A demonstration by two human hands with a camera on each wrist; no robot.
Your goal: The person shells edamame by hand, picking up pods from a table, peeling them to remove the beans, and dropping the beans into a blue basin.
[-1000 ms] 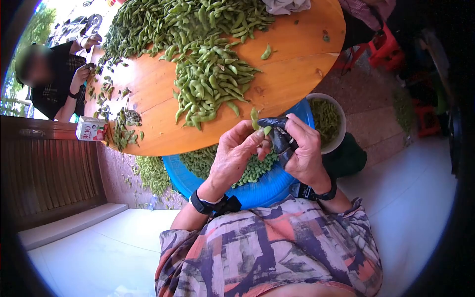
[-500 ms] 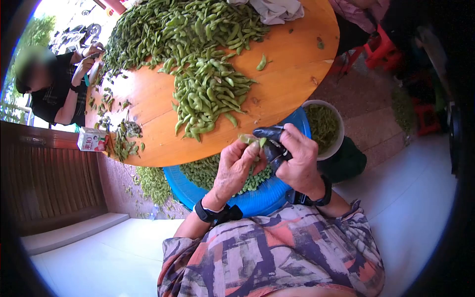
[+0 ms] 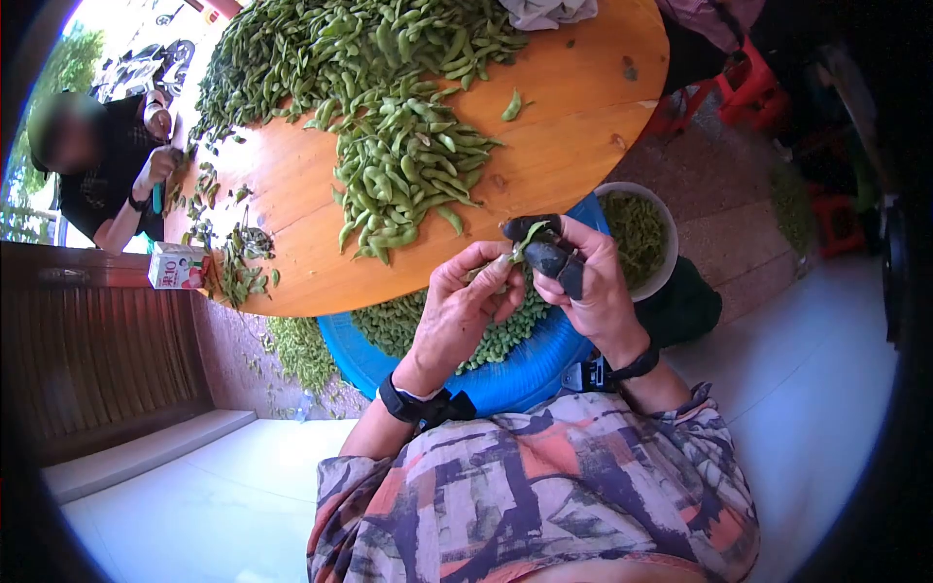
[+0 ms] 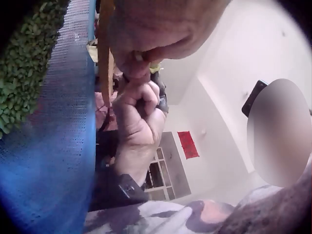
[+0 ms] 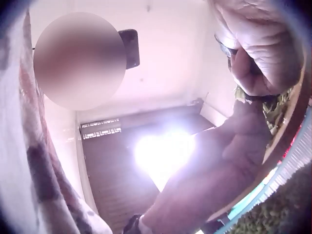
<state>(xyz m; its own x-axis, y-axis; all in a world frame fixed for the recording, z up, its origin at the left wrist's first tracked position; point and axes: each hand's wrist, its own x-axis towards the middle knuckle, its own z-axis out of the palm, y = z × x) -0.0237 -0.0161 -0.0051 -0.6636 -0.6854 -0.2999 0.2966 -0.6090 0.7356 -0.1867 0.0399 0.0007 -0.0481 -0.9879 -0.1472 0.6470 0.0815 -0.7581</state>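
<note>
Fingertips have shifted on the pod: where it lay almost flat between the two hands half a second ago, its free end now points up, and the dark coverings on the right hand's fingers have come in close around it. Across the table [image 3: 573,126], the other person's hands have drawn apart.

The left hand [image 3: 459,306] pinches one end of the green pod [image 3: 530,236] between thumb and curled fingers. The right hand [image 3: 595,296] has its covered thumb and finger bent on the other end; which touches the seam I cannot tell. The pod is held at the table's near edge, by the blue tub [image 3: 342,355] of loose beans [image 3: 389,330], with the heap of whole pods [image 3: 408,170] beyond.

To do this well, I'd steady the pod lightly with the left, press with the covered tips along the seam rather than across the beans, and keep it low over the tub so nothing bounces away.
</note>
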